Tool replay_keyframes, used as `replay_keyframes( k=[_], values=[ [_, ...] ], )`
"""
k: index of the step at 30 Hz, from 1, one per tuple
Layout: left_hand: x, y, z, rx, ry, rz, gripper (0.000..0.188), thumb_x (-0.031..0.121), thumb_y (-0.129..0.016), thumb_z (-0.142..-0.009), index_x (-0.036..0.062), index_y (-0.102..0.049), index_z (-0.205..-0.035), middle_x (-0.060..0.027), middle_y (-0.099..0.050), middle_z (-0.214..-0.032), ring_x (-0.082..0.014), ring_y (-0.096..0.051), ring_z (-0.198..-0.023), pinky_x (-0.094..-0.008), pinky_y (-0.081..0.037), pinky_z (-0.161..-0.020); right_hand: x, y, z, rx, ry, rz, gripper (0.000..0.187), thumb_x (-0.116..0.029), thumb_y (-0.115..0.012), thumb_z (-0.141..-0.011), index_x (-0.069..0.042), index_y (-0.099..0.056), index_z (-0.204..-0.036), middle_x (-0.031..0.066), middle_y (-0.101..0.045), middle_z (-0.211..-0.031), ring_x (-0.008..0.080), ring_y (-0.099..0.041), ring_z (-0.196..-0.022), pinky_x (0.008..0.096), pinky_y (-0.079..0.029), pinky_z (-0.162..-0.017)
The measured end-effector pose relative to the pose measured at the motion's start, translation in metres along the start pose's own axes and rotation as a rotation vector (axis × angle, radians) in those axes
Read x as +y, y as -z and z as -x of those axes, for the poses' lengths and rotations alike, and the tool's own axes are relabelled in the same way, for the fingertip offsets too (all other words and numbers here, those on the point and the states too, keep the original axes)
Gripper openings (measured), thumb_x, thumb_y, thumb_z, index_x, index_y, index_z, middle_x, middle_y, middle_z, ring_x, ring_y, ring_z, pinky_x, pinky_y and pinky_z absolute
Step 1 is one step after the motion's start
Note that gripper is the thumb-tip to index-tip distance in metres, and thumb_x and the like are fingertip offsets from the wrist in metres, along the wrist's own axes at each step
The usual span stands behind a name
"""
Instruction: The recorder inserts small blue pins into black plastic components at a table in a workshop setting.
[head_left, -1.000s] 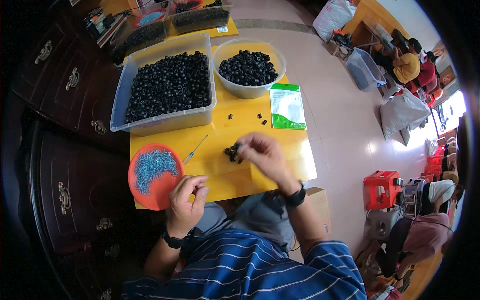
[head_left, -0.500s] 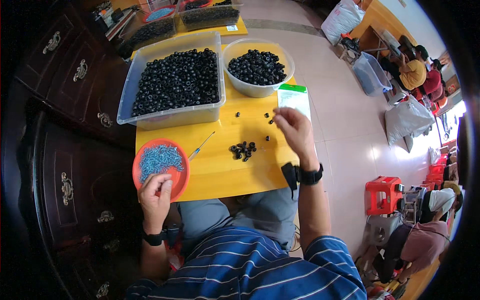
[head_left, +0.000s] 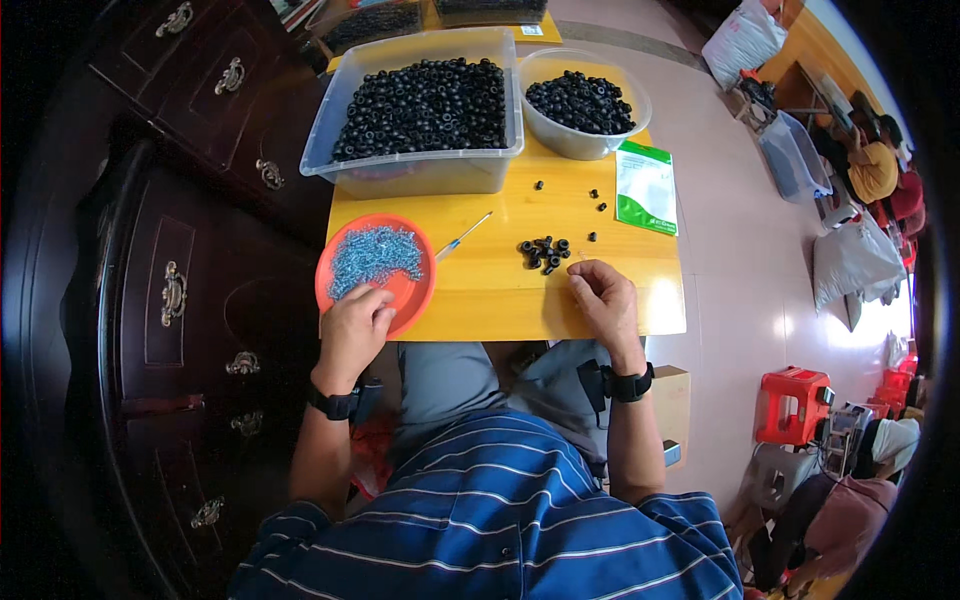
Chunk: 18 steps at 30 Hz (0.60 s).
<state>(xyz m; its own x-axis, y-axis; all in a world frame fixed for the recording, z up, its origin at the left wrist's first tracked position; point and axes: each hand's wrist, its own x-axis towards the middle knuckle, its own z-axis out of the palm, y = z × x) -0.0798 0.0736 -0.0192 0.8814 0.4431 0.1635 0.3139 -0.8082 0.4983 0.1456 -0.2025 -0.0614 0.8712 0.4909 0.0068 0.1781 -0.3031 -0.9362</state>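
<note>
My left hand rests over the near-left side of a red plate. Its fingers are bent together at the edge of a heap of small bluish metallic pieces; anything between them is too small to make out. Just right of a little cluster of black ring-like parts, my right hand hovers low over the table with thumb and fingertips pinched. What the pinch holds, if anything, cannot be told. Between plate and cluster lies a thin screwdriver-like tool with a blue and clear handle.
A clear bin and a round tub, both full of black parts, stand at the table's far side. A green and white packet lies at right. Dark drawers flank the left. Red stools and seated people are off right.
My right hand has come back toward me from the far right, uncovering the packet. My left hand has shifted further in over the plate's heap. The whole view has tilted.
</note>
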Motion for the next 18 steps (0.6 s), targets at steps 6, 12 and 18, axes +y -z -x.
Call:
replay_keyframes(
  k=[6,12,18],
  values=[
    [-0.003,-0.008,-0.007,0.008,-0.071,0.005,0.019,0.007,-0.071,-0.084,0.0063,-0.071,-0.103,-0.0118,-0.068,-0.095,-0.0333,-0.068,-0.087,-0.0404,-0.055,-0.072,0.000,-0.002,-0.005,-0.010,0.037,0.052,0.013,-0.010,-0.069,-0.093,0.000,-0.071,-0.101,0.0034,-0.069,-0.077,0.0077,-0.062,-0.068,0.0242,-0.050,-0.063],
    [0.005,-0.015,-0.021,-0.037,-0.105,-0.080,0.021,0.005,-0.069,-0.085,0.0055,-0.071,-0.105,-0.0119,-0.068,-0.099,-0.0334,-0.068,-0.089,-0.0411,-0.055,-0.074,0.000,-0.005,-0.005,0.001,0.090,0.070,0.015,-0.011,-0.070,-0.091,0.000,-0.072,-0.101,0.0105,-0.071,-0.079,0.0143,-0.067,-0.067,0.0288,-0.054,-0.065],
    [0.000,-0.016,-0.021,-0.011,-0.095,-0.005,0.019,0.005,-0.069,-0.085,0.0057,-0.071,-0.104,-0.0115,-0.068,-0.097,-0.0331,-0.068,-0.088,-0.0405,-0.054,-0.074,-0.003,-0.007,-0.005,0.000,0.118,0.135,0.014,-0.010,-0.070,-0.090,-0.001,-0.071,-0.100,0.0094,-0.071,-0.082,0.0167,-0.067,-0.071,0.0291,-0.053,-0.066]
  ],
)
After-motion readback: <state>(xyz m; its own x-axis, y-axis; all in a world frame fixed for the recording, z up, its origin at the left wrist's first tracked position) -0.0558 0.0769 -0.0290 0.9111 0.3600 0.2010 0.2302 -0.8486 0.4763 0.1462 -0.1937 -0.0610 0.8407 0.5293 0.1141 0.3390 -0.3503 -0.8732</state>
